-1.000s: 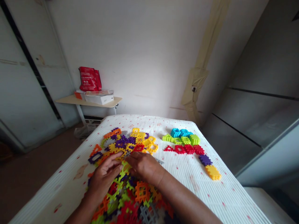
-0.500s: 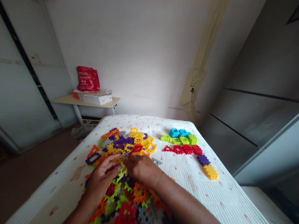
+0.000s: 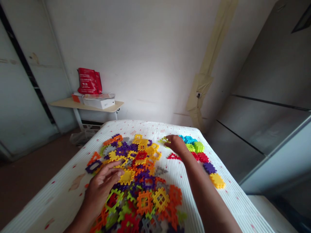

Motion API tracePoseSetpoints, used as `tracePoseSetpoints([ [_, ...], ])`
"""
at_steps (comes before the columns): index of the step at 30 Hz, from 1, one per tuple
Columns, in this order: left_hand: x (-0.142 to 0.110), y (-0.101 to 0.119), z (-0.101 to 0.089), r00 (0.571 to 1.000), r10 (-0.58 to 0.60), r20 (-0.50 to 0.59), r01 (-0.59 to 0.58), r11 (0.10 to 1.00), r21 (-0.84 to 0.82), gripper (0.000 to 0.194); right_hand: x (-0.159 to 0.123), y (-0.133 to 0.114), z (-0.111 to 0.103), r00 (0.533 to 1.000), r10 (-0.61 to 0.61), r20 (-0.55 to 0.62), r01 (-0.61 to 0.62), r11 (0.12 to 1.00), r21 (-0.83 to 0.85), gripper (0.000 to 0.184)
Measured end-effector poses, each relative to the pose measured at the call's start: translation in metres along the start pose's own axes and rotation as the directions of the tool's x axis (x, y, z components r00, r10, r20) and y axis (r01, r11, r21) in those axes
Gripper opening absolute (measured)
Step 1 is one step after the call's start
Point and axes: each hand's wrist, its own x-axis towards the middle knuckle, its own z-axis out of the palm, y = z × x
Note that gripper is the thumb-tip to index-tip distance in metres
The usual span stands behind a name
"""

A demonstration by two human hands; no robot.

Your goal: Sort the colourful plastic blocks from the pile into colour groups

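Note:
My right hand (image 3: 177, 143) reaches to the far side of the bed, its fingers closed on a light green interlocking plastic piece (image 3: 162, 140). It is beside the sorted green stack (image 3: 199, 147) and the blue stack (image 3: 189, 139), partly covering that group. Over the left edge of a big mixed pile of interlocking pieces (image 3: 148, 183), my left hand (image 3: 103, 181) has its fingers apart. A yellow square tile (image 3: 127, 177) lies by its thumb tip. Around it are purple, orange, yellow, red, grey and green pieces.
Red pieces (image 3: 203, 157), a purple stack (image 3: 209, 167) and a yellow stack (image 3: 217, 180) line the right side of the white bed cover (image 3: 189, 194). A small table (image 3: 65, 103) with a red bag (image 3: 88, 81) stands behind left. Grey cabinets rise at right.
My right hand has left the pile and moved far and right, carrying the light green piece to the green row. My left hand has stayed near the pile's left side.

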Motion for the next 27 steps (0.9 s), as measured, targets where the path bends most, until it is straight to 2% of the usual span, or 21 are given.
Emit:
tracePoseSetpoints([
  [2, 0.001, -0.001, 0.0, 1.0, 0.0, 0.0, 0.0, 1.0, 0.008, 0.054, 0.013, 0.02, -0.001, 0.992, 0.111, 0.064, -0.106, 0.991, -0.081, 0.034],
  [5, 0.002, -0.002, 0.0, 1.0, -0.001, -0.003, 0.001, 1.0, 0.006, 0.056, 0.025, 0.035, 0.003, 0.977, 0.185, 0.11, -0.168, 0.974, -0.152, 0.037],
  [13, 0.004, -0.006, -0.003, 1.0, -0.01, 0.003, 0.01, 1.0, 0.004, 0.055, 0.038, 0.043, 0.018, 0.955, 0.227, 0.192, -0.194, 0.965, -0.178, 0.035],
  [27, 0.003, -0.003, -0.001, 1.0, -0.01, -0.008, 0.01, 1.0, 0.0, 0.054, 0.037, 0.047, 0.026, 0.945, 0.227, 0.234, -0.176, 0.96, -0.219, 0.035],
])
